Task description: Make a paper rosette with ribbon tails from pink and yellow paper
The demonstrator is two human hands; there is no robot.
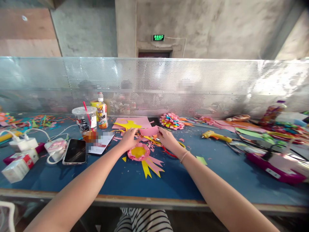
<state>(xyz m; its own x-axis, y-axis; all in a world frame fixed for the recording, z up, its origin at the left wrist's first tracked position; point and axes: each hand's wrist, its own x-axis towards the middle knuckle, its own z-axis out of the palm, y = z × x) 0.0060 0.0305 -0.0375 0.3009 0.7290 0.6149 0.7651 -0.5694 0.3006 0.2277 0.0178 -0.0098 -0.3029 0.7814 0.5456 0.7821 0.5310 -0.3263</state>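
Both my hands reach out over a blue table [125, 177]. My left hand [129, 139] and my right hand [168, 139] each pinch an end of a pink paper piece [149, 131], holding it just above the table. Right below them lies a pink and yellow paper rosette [139, 152] with pink and yellow ribbon tails [151, 165]. Red-handled scissors [169, 152] lie partly hidden under my right wrist. Behind the hands sits a pink sheet with a yellow cut-out [130, 124].
A phone [75, 150], a plastic cup with a red straw [85, 120], a bottle [102, 112], chargers and a small carton [18, 166] stand at the left. A multicoloured paper flower [171, 121], a yellow glue gun [216, 136] and a magenta tool [272, 164] are at the right. A perforated metal screen [154, 83] closes the back.
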